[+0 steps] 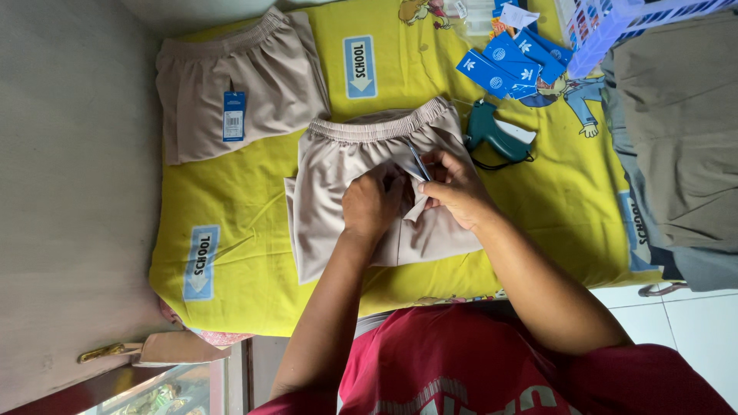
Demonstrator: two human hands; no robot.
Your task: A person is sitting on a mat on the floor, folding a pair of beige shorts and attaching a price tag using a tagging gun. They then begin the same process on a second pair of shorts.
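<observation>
Left hand (373, 204) presses the beige shorts (369, 192) flat; right hand (453, 184) pinches a blue tag (419, 161). Keep fabric taut.

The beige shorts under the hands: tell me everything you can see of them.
The beige shorts are folded and lie flat on the yellow printed cloth. The fabric looks thin and smooth, with a gathered elastic waistband along the far edge. The left hand presses on the middle; the right hand pinches a small fold of fabric and holds a thin blue-tipped tool against it. No tag is visible on them, unlike the second beige shorts lying apart at the far left, which carry a blue tag.
</observation>
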